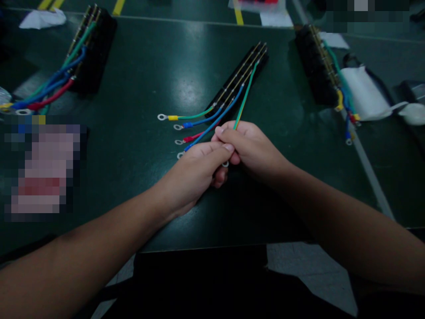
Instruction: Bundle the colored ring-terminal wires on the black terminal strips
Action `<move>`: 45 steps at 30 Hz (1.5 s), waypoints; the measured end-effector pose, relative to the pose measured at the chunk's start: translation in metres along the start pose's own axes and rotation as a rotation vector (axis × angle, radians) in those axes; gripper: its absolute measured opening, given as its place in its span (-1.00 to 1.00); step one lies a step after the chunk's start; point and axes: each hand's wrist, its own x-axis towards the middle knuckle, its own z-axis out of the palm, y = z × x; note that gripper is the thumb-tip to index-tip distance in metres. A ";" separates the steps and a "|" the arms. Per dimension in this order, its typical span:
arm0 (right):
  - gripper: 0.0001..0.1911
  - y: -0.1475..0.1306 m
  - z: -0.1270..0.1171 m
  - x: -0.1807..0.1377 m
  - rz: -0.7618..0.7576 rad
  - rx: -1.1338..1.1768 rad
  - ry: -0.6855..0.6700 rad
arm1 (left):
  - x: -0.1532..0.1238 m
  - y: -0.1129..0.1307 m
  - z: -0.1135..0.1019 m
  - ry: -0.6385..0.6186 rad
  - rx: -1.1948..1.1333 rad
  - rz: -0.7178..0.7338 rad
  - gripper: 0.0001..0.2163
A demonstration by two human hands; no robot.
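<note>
A long black terminal block lies slantwise in the middle of the dark green table. Coloured wires with ring lugs run from it: a green one with a yellow sleeve, a blue one, a red one and another blue one. My right hand is closed round a green-yellow wire that comes from the block. My left hand is closed beside it, thumb pressed against my right hand's fingers. A ring lug shows between the two hands.
A second black block with blue, red and green wires lies at the back left. A third block with wires lies at the back right, next to a white roll. White paper lies at the far left. The table's front edge runs below my forearms.
</note>
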 end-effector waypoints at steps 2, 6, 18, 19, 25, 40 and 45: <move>-0.67 0.001 0.000 0.001 -0.001 -0.002 -0.007 | 0.000 -0.001 0.000 -0.004 0.000 0.006 -0.77; -0.67 0.002 -0.001 0.001 -0.005 0.002 -0.012 | 0.000 -0.001 0.000 -0.010 -0.002 0.015 -0.77; -0.68 0.001 0.000 0.001 -0.002 -0.013 -0.005 | 0.001 0.000 0.000 -0.008 0.007 0.011 -0.75; -0.68 0.002 -0.001 0.001 -0.002 -0.012 -0.006 | 0.001 0.000 0.000 -0.009 0.007 0.012 -0.75; -0.68 0.002 -0.001 0.001 -0.003 -0.003 -0.011 | 0.001 -0.001 -0.001 -0.007 0.000 0.008 -0.75; -0.69 -0.001 0.000 0.002 -0.014 0.017 -0.046 | 0.003 0.001 -0.002 -0.016 -0.054 -0.040 -0.76; -0.74 0.000 -0.001 0.002 -0.023 0.012 -0.047 | 0.003 0.001 -0.003 -0.032 -0.064 -0.029 -0.74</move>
